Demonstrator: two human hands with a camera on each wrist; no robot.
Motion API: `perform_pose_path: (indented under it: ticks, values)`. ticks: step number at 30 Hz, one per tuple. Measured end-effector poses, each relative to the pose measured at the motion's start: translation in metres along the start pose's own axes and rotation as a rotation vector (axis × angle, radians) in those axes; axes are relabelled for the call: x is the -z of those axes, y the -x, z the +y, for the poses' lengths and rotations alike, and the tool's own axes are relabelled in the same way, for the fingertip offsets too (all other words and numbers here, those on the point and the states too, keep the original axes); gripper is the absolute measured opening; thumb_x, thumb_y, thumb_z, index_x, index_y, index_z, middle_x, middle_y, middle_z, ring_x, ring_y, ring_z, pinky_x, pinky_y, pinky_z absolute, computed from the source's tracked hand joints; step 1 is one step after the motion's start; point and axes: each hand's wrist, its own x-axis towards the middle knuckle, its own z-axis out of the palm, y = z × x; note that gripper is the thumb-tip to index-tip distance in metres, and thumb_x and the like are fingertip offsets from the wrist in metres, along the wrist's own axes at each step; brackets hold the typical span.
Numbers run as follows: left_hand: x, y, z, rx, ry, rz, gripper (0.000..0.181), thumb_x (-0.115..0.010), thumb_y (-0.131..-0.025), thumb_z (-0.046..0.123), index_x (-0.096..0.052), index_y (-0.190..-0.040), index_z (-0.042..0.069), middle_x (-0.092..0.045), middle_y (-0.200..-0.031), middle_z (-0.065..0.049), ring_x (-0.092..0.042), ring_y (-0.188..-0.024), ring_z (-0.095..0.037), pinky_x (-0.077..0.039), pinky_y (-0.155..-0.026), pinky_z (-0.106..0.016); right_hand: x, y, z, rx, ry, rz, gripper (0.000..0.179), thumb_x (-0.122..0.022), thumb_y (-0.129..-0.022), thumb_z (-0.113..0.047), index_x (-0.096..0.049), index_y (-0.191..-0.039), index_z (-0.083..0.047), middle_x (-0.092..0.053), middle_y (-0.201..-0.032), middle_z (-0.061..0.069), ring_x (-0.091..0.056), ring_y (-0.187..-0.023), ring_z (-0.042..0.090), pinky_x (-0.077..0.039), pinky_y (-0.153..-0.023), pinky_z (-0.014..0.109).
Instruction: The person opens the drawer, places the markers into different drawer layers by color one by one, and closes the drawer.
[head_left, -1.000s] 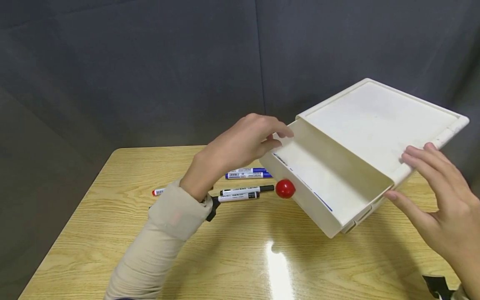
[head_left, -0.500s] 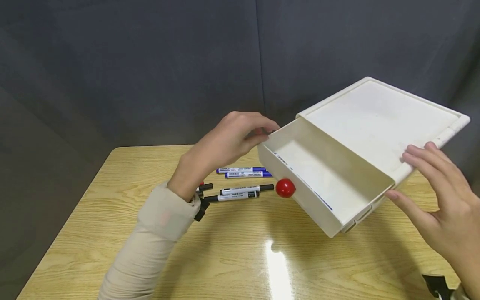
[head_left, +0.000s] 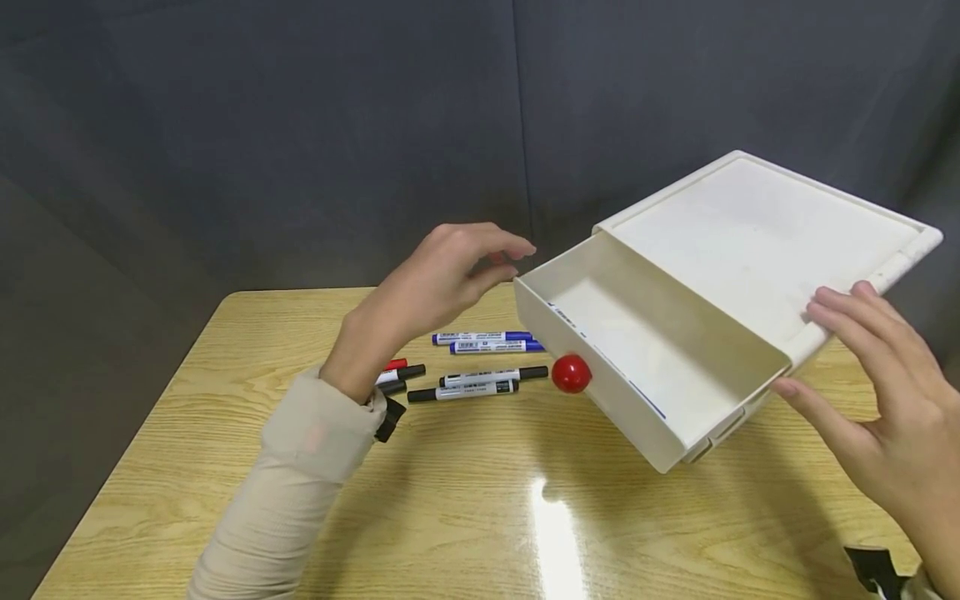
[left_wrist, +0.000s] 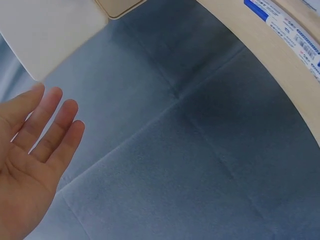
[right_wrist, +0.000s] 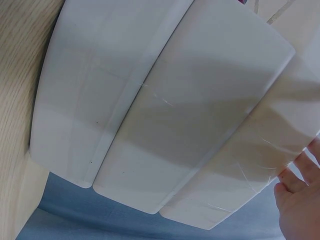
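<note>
A white drawer unit (head_left: 757, 250) stands on the right of the table in the head view. Its top drawer (head_left: 622, 421) is pulled out and has a round red knob (head_left: 572, 373) on its front. A thin line of blue and dark print shows along the inside of that front. My left hand (head_left: 442, 271) holds nothing, its relaxed fingers just off the drawer's far left corner; the left wrist view shows its bare palm. My right hand (head_left: 885, 383) rests its spread fingers on the unit's near top edge, thumb at the side. The right wrist view shows the unit's stacked side panels (right_wrist: 195, 100).
Several markers lie on the wooden table (head_left: 450, 517) left of the unit: blue-capped markers (head_left: 495, 346) at the back, black-capped markers (head_left: 465, 390) nearer. A red-capped marker (head_left: 395, 364) is partly hidden by the left wrist. A dark curtain (head_left: 337, 125) hangs behind the table.
My left hand has moved left, from over the pulled-out drawer to outside its far corner, uncovering more markers. The drawer unit and my right hand have stayed almost in place.
</note>
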Motion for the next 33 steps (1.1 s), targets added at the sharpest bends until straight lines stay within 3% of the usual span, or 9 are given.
perform_pose_path:
  ticks: [18,33]
  values:
    - [-0.007,0.012,-0.017,0.102,0.005,-0.012,0.033,-0.064,-0.095,0.004,-0.066,-0.128,0.005,-0.069,-0.126,-0.009,-0.067,-0.105,-0.019,-0.056,-0.096,-0.032,0.001,0.001,0.001,-0.005,0.010,-0.007,0.075,-0.065,-0.088,-0.058,-0.065,-0.114,0.013,-0.065,-0.124,0.027,-0.053,-0.134,0.032,-0.036,-0.119,0.038]
    - [-0.018,0.021,-0.036,0.132,0.031,0.021,0.033,-0.066,-0.094,0.005,-0.066,-0.127,0.006,-0.068,-0.127,-0.009,-0.065,-0.111,-0.023,-0.054,-0.101,-0.037,0.001,0.002,0.000,-0.007,0.005,-0.003,0.075,-0.065,-0.088,-0.057,-0.066,-0.114,0.013,-0.066,-0.124,0.026,-0.053,-0.134,0.032,-0.036,-0.119,0.038]
